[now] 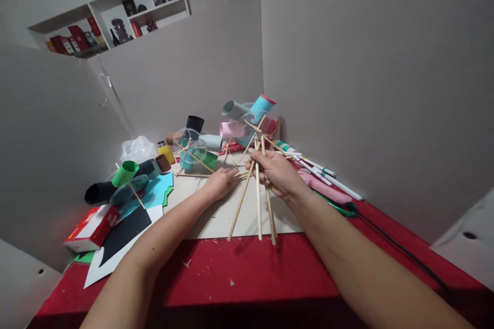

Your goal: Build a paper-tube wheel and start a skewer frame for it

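My right hand is closed around a frame of wooden sticks, whose lower ends fan out toward me. A wheel with a light blue paper tube, a grey-green tube and a pink tube shows just above that hand. My left hand reaches low over the pale board, its fingers around thin sticks near the base. Behind it stands a second stick frame bearing a clear disc with black, grey, green and blue tubes.
Another tube wheel lies at left near black paper, a red-and-white box and a yellow bottle. To the right are white paper rods, a pink glue gun and its black cable. Red cloth covers the table.
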Motion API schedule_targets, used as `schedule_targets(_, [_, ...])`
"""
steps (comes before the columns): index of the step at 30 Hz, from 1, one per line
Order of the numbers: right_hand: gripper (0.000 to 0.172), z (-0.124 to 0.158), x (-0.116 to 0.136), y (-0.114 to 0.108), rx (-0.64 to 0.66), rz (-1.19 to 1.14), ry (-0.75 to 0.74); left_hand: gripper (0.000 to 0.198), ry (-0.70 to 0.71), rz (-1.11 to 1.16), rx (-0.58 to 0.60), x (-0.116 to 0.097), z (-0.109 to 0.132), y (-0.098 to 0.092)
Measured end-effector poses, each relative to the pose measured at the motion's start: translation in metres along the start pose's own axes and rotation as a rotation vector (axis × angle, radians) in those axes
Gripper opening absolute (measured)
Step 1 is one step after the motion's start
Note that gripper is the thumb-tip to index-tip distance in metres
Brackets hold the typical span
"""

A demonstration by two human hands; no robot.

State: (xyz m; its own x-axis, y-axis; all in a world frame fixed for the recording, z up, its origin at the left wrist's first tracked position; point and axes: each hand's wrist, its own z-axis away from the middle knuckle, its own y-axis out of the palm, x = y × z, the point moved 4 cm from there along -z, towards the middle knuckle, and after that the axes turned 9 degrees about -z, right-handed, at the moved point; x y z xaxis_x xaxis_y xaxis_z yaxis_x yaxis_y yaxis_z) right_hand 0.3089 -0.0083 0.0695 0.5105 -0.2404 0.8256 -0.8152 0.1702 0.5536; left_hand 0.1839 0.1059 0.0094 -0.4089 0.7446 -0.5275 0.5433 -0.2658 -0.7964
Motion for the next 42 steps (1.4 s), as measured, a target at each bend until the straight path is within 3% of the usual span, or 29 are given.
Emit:
schedule_targets(6, [0.031,-0.005,-0.024,0.005,0.041,0.047,0.044,0.044,-0.116,0.142,-0.167,-0.008,0.038,-0.018])
schedule_targets(8, [0.031,-0.003,-0.034,0.008,0.053,0.069,0.063,0.057,-0.184,0.301,-0.088,-0.016,0.053,-0.017])
schedule_targets(10, [0.032,-0.001,-0.043,0.012,0.07,0.093,0.086,0.065,-0.342,0.689,0.108,-0.025,0.069,-0.007])
schedule_targets(13, [0.033,0.005,-0.053,0.017,0.11,0.124,0.13,0.06,-0.408,0.932,0.252,-0.042,0.087,-0.002])
schedule_targets(17, [0.04,0.011,-0.064,0.023,0.183,0.163,0.208,0.052,-0.377,0.96,0.278,-0.051,0.1,-0.003])
schedule_targets(22, [0.048,0.017,-0.076,0.032,0.273,0.191,0.256,0.052,-0.47,1.06,0.284,-0.048,0.112,-0.006])
schedule_targets(27, [0.048,0.019,-0.084,0.036,0.28,0.229,0.277,0.046,-0.478,1.124,0.339,-0.051,0.122,-0.01])
schedule_targets(32, [0.034,0.021,-0.085,0.035,0.2,0.203,0.297,0.032,-0.527,1.128,0.271,-0.039,0.132,-0.024])
schedule_targets(37, [0.015,0.024,-0.098,0.031,0.101,0.303,0.292,0.024,-0.631,1.129,0.019,-0.004,0.145,-0.045])
schedule_targets(42, [0.011,0.022,-0.123,0.036,0.261,0.576,0.306,0.021,-0.612,1.17,-0.072,0.006,0.15,-0.058])
